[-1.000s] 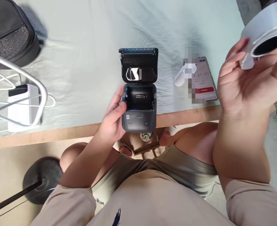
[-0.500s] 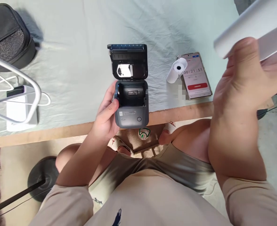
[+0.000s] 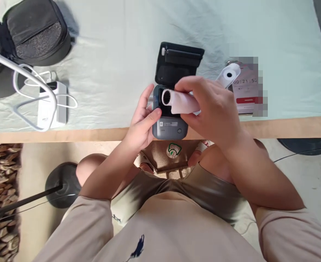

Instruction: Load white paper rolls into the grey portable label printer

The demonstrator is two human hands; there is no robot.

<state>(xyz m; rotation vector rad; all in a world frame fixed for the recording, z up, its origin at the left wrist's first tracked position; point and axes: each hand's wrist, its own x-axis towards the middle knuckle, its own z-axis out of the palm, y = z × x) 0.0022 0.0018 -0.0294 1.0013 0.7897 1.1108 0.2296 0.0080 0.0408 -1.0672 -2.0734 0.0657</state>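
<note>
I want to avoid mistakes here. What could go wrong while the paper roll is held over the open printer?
The printer sits at the table edge, steadied only by the left hand; a push could tip it off. The right hand holds the paper roll over the open bay, and its loose end may get folded under. The second roll lies loose beside the phone and might roll away if the sleeve brushes it.

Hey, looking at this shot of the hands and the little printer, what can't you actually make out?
Head view only:
- Printer paper bay: hidden by the paper roll and right hand.
- Phone screen: partly blurred out.
- Printer label text: too small to read.
- Black bag: cut off by the left edge.
</note>
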